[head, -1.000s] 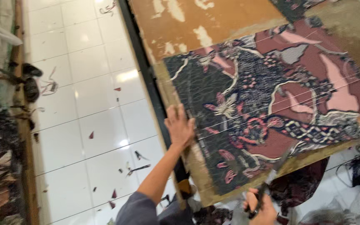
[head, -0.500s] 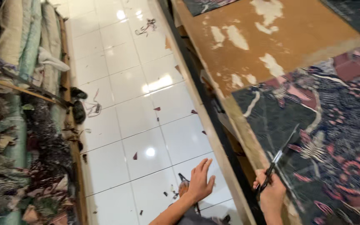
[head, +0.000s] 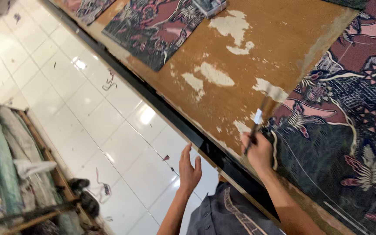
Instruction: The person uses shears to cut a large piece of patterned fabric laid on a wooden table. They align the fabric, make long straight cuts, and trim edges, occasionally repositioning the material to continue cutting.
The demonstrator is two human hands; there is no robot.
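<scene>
My right hand (head: pixel 257 150) grips a pair of scissors (head: pixel 258 116) whose blades point up over the edge of a dark patterned fabric (head: pixel 349 113) spread on a worn brown table (head: pixel 249 65). The hand rests at the table's near edge, on the fabric's corner. My left hand (head: pixel 189 169) hangs off the table over the white tiled floor (head: pixel 88 113), fingers spread, holding nothing. A second piece of the same patterned fabric (head: pixel 153 30) lies farther along the table.
The table has a black edge rail (head: pixel 166 109) and patches of peeled surface. Rolls of cloth (head: pixel 5 165) lean in a wooden rack (head: pixel 53 169) at the lower left. Thread scraps litter the tiles. A small box-like object (head: pixel 207 6) sits at the table's far side.
The view has swung along the table. My left hand came off the table edge and now hovers over the floor. My right hand keeps the scissors, now at the fabric's corner.
</scene>
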